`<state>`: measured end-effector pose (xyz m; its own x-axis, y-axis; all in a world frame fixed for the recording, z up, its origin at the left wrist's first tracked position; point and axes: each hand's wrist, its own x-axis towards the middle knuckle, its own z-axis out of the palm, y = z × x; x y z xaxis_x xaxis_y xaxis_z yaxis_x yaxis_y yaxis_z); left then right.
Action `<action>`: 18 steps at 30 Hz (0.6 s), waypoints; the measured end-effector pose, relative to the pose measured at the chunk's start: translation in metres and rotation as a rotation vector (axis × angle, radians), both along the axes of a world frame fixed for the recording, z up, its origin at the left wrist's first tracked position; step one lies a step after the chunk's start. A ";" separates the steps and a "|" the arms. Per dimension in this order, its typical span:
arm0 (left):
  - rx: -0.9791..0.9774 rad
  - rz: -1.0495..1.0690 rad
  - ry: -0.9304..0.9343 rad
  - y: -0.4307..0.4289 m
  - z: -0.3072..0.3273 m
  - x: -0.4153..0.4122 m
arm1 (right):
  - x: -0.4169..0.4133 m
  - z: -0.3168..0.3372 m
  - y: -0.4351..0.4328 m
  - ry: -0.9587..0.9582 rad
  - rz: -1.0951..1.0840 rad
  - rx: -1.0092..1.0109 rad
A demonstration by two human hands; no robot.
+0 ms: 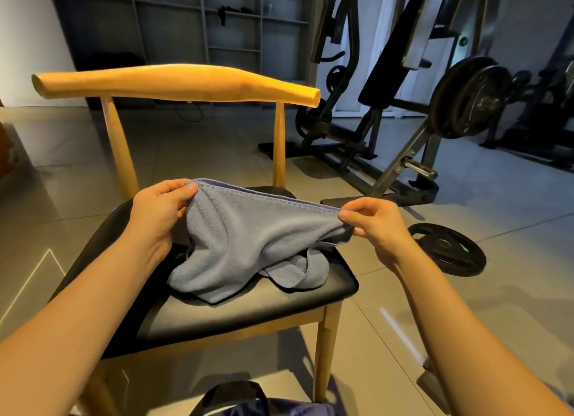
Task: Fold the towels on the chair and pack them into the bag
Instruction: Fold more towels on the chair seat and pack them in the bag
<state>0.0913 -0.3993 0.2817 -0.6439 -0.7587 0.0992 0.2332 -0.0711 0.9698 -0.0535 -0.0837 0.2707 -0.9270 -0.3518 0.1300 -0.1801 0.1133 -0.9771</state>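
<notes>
Dim room, warm light from the left (fisheye bending at edges), sharp focus.

Both my forearms extended forward, bare. My left hand (161, 209) pinches one top corner of the towel (257, 229); my right hand (377, 226) pinches the other, well apart.

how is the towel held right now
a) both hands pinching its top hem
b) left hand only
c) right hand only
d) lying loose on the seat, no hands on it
a: the left hand and right hand each pinch an end of the towel's stitched top hem, stretching it between them, while its lower part sags onto the chair seat.
</notes>
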 end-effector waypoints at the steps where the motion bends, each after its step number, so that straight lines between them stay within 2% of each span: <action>1: -0.003 0.002 -0.005 -0.001 0.000 0.000 | 0.000 0.001 0.002 0.011 0.026 0.022; 5: -0.005 -0.001 -0.034 -0.006 -0.004 0.000 | 0.002 0.001 0.006 0.015 0.140 0.089; 14: -0.025 0.002 -0.041 -0.015 -0.012 -0.002 | 0.002 -0.003 0.002 0.155 0.144 0.426; 18: -0.297 0.072 -0.106 -0.018 -0.013 0.000 | 0.004 0.006 0.000 0.253 0.124 0.545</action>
